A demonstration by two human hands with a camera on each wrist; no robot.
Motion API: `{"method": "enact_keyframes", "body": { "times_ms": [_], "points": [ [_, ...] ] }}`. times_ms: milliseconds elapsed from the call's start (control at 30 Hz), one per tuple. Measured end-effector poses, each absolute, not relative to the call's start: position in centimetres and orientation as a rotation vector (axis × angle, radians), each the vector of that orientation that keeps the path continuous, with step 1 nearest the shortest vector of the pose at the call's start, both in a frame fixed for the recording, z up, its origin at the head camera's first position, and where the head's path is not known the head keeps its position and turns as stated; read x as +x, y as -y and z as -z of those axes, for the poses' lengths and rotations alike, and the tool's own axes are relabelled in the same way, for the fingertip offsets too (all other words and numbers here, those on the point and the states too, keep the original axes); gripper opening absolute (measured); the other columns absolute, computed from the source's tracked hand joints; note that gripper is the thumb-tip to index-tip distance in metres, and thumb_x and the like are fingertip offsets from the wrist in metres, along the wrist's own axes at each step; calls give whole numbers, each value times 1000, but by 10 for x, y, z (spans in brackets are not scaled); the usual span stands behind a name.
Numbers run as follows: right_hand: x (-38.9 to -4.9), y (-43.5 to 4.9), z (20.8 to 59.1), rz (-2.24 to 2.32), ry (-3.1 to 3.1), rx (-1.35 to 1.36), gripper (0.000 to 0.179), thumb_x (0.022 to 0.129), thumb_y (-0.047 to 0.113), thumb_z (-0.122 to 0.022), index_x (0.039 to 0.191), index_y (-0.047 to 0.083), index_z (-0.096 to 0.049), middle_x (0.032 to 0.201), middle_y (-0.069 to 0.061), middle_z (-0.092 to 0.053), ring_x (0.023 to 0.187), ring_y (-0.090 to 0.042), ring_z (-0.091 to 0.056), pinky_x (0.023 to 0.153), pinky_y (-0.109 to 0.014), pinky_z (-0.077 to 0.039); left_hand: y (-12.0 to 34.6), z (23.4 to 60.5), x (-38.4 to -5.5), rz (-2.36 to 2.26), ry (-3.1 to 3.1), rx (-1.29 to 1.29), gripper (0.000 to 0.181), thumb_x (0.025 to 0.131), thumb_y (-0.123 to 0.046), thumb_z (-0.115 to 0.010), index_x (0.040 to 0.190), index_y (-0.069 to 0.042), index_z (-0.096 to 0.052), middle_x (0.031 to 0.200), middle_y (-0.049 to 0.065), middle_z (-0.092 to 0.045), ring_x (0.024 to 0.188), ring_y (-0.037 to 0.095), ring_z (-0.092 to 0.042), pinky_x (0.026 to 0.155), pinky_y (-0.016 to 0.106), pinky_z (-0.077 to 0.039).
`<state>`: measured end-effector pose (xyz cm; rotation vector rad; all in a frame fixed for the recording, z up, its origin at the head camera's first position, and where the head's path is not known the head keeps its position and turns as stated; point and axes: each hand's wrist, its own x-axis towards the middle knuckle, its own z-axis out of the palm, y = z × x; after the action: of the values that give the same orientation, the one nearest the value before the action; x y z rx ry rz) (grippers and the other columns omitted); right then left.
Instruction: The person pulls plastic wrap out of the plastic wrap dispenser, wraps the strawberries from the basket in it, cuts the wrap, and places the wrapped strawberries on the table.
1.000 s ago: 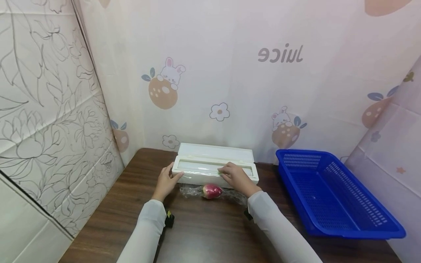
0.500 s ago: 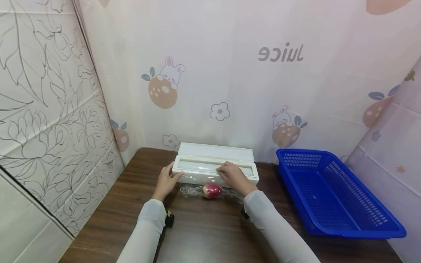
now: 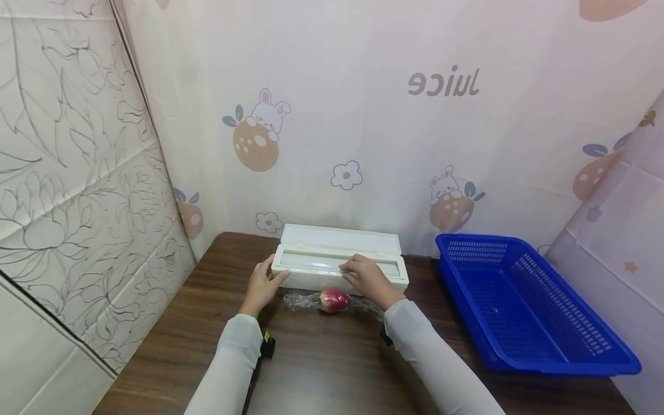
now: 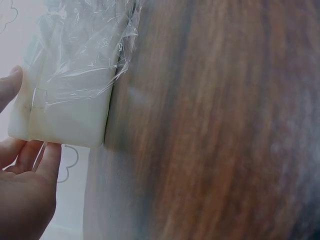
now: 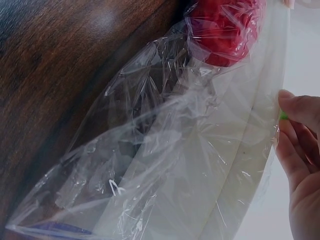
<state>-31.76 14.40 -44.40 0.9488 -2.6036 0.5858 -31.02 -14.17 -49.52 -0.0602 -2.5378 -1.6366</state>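
A white cling film dispenser (image 3: pixel 311 280) stands at the back of the table, its lid (image 3: pixel 339 237) tipped back. Clear cling film (image 5: pixel 165 115) hangs down its front and bunches around a red fruit with a pale end (image 3: pixel 335 301), which lies just before the box. My left hand (image 3: pixel 261 289) grips the dispenser's left end, thumb over the top edge and fingers at the end wall. At the front top edge, right of the middle, my right hand (image 3: pixel 374 280) pinches a small green piece (image 5: pixel 283 115), probably the slide cutter, mostly hidden by thumb and fingers.
To the right stands a blue plastic basket (image 3: pixel 524 314) with perforated walls. A patterned curtain (image 3: pixel 353 115) hangs right behind the dispenser, and another printed sheet (image 3: pixel 78 173) lines the left side. The brown wood-grain table (image 3: pixel 321 369) extends toward me.
My right hand has slid a little to the left along the dispenser's front edge. The left hand, the fruit and the box have stayed in place.
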Motion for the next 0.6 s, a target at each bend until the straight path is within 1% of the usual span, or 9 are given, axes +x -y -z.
{"method": "enact_keyframes", "body": {
  "times_ms": [367, 600],
  "points": [
    [-317, -143, 442, -553, 2558, 1097, 27, 83, 2, -67, 110, 5, -67, 98, -7, -65, 88, -14, -60, 74, -31, -57, 141, 494, -308, 1626, 2527, -57, 76, 87, -39, -64, 144, -4, -30, 137, 22, -35, 125, 31, -38, 104, 44, -38],
    [-319, -144, 445, -506, 2556, 1152, 31, 84, -1, -63, 115, 5, -65, 102, -8, -65, 91, -15, -59, 75, -32, -56, 141, 495, -306, 1610, 2534, -53, 76, 87, -39, -64, 144, -4, -29, 137, 22, -36, 125, 30, -39, 104, 43, -39]
  ]
}}
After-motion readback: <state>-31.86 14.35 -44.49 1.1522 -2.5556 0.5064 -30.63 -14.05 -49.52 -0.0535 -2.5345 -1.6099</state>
